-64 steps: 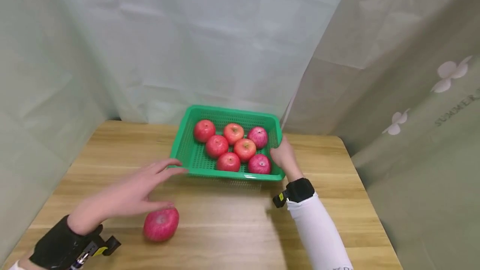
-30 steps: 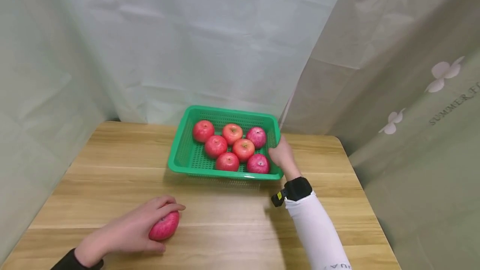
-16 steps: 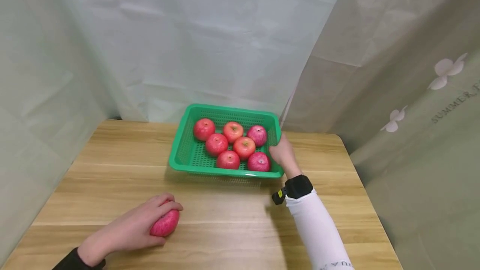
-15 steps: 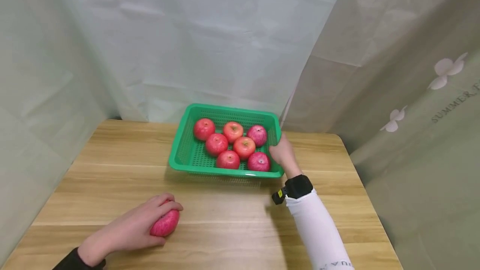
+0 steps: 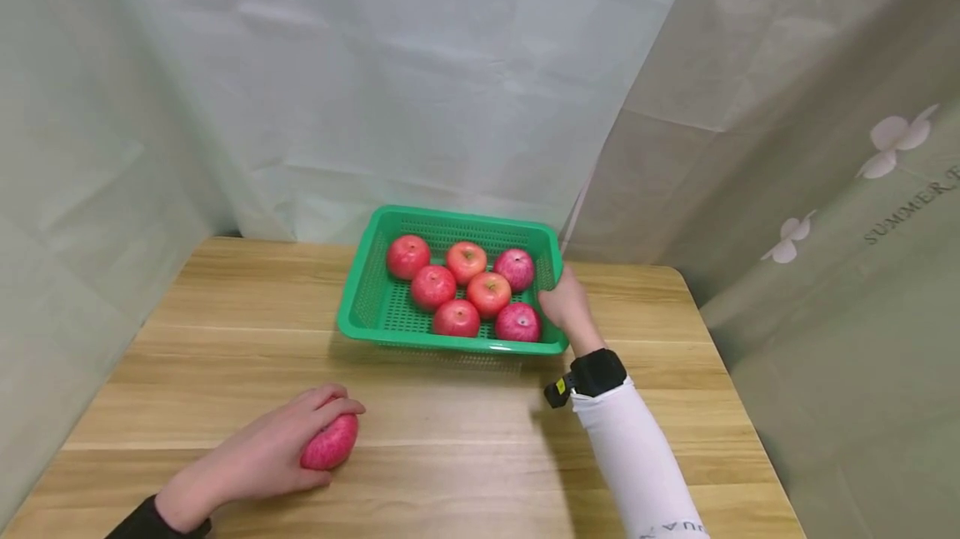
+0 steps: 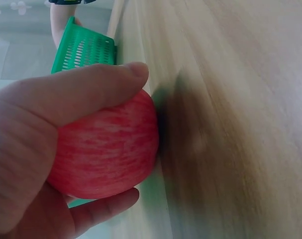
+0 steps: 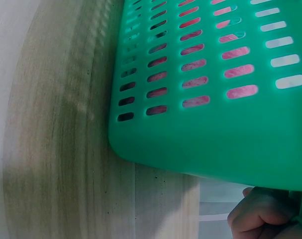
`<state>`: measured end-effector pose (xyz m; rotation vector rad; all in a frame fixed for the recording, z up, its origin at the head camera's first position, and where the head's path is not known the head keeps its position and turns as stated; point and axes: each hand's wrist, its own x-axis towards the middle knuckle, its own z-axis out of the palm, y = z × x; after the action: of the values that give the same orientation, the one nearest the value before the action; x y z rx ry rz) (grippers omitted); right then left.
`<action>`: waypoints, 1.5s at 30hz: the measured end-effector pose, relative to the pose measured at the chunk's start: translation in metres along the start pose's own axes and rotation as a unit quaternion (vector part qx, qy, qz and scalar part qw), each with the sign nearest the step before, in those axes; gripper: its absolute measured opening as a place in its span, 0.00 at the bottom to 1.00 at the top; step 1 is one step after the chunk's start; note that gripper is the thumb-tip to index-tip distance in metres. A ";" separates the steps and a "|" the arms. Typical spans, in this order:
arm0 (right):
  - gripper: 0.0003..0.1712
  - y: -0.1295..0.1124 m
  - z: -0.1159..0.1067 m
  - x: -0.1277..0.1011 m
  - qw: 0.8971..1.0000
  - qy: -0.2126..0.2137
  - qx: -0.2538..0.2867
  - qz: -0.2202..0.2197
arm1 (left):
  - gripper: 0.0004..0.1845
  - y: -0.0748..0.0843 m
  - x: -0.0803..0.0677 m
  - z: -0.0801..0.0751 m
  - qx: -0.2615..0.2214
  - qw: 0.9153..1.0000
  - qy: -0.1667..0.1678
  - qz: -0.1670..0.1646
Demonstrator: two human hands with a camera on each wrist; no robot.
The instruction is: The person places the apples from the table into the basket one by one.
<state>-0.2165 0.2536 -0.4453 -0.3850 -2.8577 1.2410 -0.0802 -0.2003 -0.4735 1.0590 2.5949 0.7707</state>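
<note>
Down at about seven o'clock on the wooden table (image 5: 465,439), the left hand (image 5: 262,451) lies over a lone red apple (image 5: 330,441) — fingers curled across its top and the thumb tucked beneath, so the fruit is gripped while it rests on the wood. Seen from the left wrist, the apple (image 6: 106,149) fills the palm, one finger (image 6: 91,89) arched over it and another underneath, with the tabletop right against its side.

Well apart from it, toward twelve o'clock, stands a green slotted basket (image 5: 375,306) holding seven red apples (image 5: 468,289) bunched toward its right half. The right hand (image 5: 566,306) grips the basket at its three o'clock rim, fingers curled round the edge just beside the nearest apple inside. From the right wrist the basket wall (image 7: 215,124) looms close, red showing through its slots, and curled fingers (image 7: 260,214) sit under its lower corner.

A black wrist strap (image 5: 596,374) and a white sleeve (image 5: 637,464) run back toward five o'clock — pale curtains (image 5: 450,81) close the scene behind
</note>
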 end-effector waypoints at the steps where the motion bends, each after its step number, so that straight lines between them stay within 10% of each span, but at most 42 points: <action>1: 0.35 0.000 0.000 0.000 1.000 0.000 0.000 0.000 | 0.44 0.000 0.000 0.000 0.002 1.000 0.001 -0.001; 34: 0.36 0.001 0.001 0.002 1.000 0.002 -0.002 -0.002 | 0.41 0.006 0.003 -0.014 -0.043 0.999 0.013 -0.002; 45: 0.36 0.003 0.001 0.003 1.000 -0.002 -0.009 0.001 | 0.42 0.019 0.020 -0.030 -0.016 0.996 0.069 0.051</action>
<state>-0.2184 0.2552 -0.4480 -0.3855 -2.8745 1.2188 -0.0955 -0.1863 -0.4380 1.1748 2.6485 0.9381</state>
